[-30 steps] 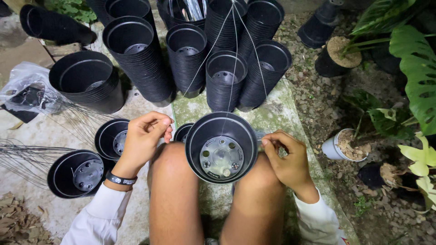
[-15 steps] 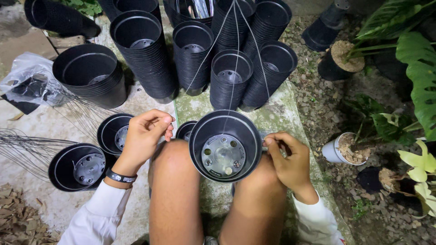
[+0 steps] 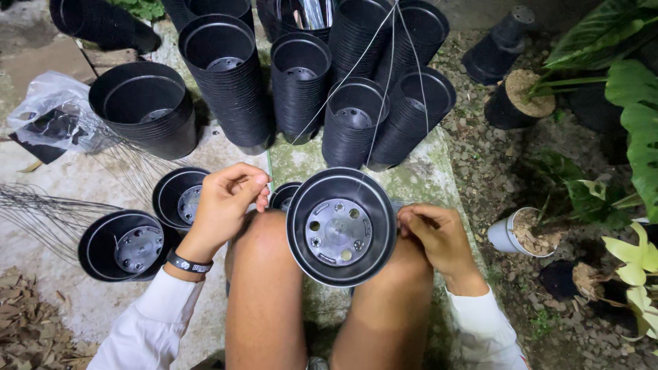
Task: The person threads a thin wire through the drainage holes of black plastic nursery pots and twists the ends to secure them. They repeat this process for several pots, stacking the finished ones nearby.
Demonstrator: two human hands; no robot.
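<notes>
Right hand closer against pot rim

Pale, mossy concrete slab underfoot, lit hard from above while the edges drop into dark. On the right, grey gravel ground with broad green leafy plants. Tall stacks of black plastic nursery pots line the back. Dry brown leaves heap at lower left, beside a crumpled clear plastic bag.
</notes>
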